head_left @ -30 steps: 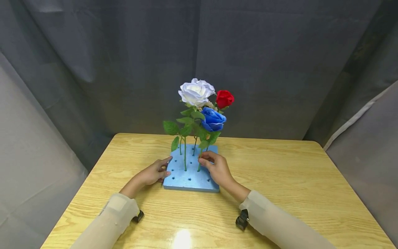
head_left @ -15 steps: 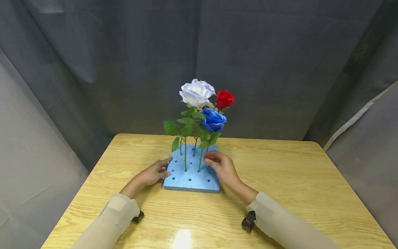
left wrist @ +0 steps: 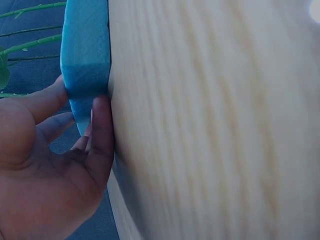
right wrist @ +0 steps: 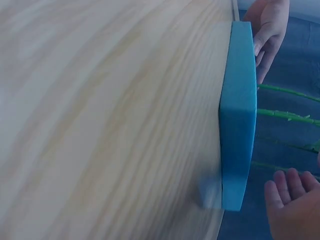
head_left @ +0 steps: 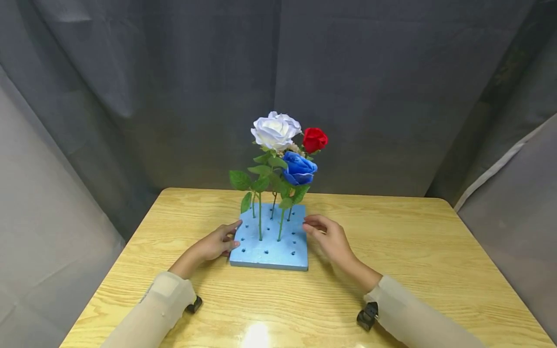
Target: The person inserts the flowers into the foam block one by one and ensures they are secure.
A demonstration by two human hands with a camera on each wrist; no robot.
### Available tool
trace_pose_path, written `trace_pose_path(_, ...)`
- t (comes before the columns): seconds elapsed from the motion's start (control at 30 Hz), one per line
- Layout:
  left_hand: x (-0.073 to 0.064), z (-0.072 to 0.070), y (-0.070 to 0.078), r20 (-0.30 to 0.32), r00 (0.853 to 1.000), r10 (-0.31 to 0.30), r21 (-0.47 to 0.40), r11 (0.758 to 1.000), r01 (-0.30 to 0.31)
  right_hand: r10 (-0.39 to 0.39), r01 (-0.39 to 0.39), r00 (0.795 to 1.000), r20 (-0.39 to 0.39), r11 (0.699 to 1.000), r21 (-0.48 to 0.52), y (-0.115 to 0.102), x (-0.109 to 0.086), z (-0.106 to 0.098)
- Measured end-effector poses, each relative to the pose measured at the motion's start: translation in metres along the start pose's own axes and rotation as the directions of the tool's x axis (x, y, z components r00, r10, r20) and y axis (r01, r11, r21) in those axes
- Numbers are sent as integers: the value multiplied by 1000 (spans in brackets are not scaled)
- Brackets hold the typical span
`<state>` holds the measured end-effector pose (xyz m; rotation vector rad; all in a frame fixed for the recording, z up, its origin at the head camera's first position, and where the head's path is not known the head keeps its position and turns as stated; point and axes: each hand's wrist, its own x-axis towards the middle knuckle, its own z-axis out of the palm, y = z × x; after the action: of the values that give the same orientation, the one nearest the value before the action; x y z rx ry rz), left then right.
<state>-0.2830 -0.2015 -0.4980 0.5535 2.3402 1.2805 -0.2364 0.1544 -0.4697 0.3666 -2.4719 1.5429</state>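
A blue foam board [head_left: 248, 256] with rows of small holes lies on the table. Green stems stand upright in it, bearing a white rose [head_left: 274, 131], a red rose [head_left: 315, 139] at the back right and a blue rose [head_left: 299, 168] nearer the front. My left hand [head_left: 213, 244] grips the board's left edge; in the left wrist view the thumb is on its top face and other fingers are at its side. Just beyond the right edge, my right hand [head_left: 328, 239] has loosely bent fingers and holds nothing. The right wrist view shows this hand [right wrist: 297, 205] apart from the stems.
The wooden table [head_left: 391, 241] reaches out on both sides of the board. Behind it hangs a dark grey curtain [head_left: 370, 96], with a paler cloth [head_left: 43, 217] at the left. Pale flowers [head_left: 294, 148] sit between the roses, and leaves spread to the left.
My right hand has let go of the blue rose's stem and moved right, to the board's right edge. The left hand has stayed at the left edge, and the roses still stand.
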Motion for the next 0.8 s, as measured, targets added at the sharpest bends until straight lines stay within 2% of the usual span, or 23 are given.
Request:
trace_pose_path(0.33,0,0,-3,3,1000,24,-13,1000,-24,29,-26,999,25,993,-117,8,-15,-34)
trace_pose_path(0.47,-2,0,-3,6,1000,15,-39,999,-15,18,-14,1000,25,985,-171,13,-22,-48)
trace_pose_path(0.63,-4,-4,0,40,999,3,-81,997,0,29,-18,999,43,971,-239,21,-30,-65)
trace_pose_path(0.73,-7,-8,4,53,998,29,-48,999,-26,33,-15,998,60,957,-288,23,-33,-73)
trace_pose_path(0.8,-10,-12,7,46,998,37,5,999,-38,42,-19,997,66,947,-321,24,-36,-79)
